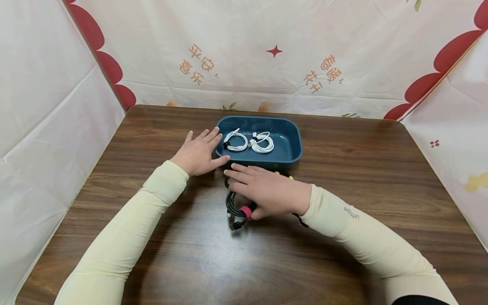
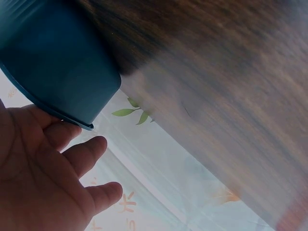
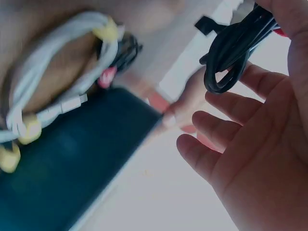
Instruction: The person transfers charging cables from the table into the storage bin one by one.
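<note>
Two white coils (image 1: 262, 150) inside blue tray (image 1: 283, 146); left hand (image 1: 199, 155) splayed at rim; right hand (image 1: 268, 190) pinches looped black cable (image 3: 231, 53), red-tied.

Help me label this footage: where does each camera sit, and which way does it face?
Head: on the person's head, facing forward and down at the table and tub; left hand, right hand and sleeves show.
Left wrist: on that wrist, facing the tub's outside and the printed sheet; only the left hand shows.
Right wrist: on that wrist, facing the tub and the black cable in the right hand; left hand blurred beyond.
Head and right wrist share the tub, both hands and black cable.
</note>
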`<state>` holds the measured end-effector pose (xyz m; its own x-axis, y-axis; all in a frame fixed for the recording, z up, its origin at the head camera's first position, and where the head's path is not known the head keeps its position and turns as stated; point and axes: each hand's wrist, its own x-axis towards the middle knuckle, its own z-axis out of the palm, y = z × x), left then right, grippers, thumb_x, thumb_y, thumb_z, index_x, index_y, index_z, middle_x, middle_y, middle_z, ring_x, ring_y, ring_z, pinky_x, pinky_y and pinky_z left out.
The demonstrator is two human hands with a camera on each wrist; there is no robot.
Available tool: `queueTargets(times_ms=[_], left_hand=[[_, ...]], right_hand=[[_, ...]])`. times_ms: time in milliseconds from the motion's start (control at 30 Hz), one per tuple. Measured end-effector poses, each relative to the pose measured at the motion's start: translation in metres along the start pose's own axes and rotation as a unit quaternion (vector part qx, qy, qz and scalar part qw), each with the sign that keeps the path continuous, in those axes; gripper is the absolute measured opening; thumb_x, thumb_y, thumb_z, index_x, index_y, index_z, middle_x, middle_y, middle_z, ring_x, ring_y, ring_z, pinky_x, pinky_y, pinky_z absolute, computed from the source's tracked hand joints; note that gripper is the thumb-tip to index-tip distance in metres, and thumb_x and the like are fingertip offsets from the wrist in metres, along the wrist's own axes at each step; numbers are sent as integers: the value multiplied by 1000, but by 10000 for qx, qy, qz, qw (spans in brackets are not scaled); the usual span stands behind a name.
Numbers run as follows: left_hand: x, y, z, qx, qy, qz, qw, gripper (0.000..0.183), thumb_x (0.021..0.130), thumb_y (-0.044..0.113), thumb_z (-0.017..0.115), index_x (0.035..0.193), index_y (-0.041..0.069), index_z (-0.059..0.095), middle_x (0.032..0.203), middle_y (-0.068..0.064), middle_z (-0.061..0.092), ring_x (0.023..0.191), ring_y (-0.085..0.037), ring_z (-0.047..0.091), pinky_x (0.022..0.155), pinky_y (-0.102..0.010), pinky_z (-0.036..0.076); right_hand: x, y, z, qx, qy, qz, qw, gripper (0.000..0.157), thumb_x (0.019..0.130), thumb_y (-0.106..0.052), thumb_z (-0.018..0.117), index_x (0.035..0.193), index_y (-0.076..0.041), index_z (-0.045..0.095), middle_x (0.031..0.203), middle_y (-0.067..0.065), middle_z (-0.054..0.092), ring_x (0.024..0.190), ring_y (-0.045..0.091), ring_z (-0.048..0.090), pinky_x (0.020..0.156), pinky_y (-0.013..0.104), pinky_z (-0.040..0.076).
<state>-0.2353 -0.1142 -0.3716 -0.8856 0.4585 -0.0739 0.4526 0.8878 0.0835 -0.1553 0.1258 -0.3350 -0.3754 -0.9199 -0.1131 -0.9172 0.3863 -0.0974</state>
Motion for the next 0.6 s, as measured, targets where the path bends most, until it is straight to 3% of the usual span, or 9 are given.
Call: queueTargets(times_ms=[267,600], left_hand=[[0,0,-1,58,-25,-7,10000,87,95,73,32,158,14,28,165,-6,13,149,-31,20,114,-64,13],[0,0,0,-88,-18,-13,10000,86,95,72,35,158,13,28,165,-5,14,150,-29,18,114,-63,11]], right_hand=[[-9,21,-26,59,458,180,9988,71,78,-38,84,135,-8,55,159,15,31,148,34,22,115,48,27],[-9,54,-52,-128,415,668,9968,72,80,-39,83,138,-9,53,160,16,28,149,32,19,116,48,24]])
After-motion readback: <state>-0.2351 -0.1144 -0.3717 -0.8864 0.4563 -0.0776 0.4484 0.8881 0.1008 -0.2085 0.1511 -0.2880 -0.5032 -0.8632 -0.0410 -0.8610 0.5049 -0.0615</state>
